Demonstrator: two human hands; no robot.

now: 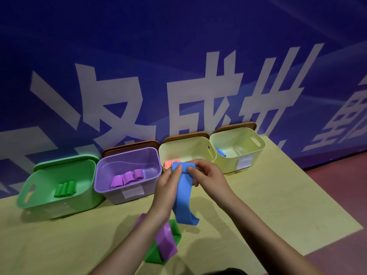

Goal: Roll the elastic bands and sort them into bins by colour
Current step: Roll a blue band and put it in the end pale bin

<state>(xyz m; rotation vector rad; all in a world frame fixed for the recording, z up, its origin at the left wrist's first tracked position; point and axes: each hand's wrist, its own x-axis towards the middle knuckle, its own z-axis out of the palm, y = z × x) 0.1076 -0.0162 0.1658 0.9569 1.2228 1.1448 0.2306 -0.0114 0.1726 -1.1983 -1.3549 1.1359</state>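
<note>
- A yellow tabletop (278,205) stands against a blue banner wall.
- Above it, the blue band (183,187) is pinched at its rolled top by left hand (168,182) and right hand (206,175); its tail hangs free for winding.
- Its likely bin (258,144), far right, holds a blue roll.

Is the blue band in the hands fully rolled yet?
Partly rolled. Both hands pinch a short roll at the top of the blue band; the rest hangs loose towards the table.
</note>
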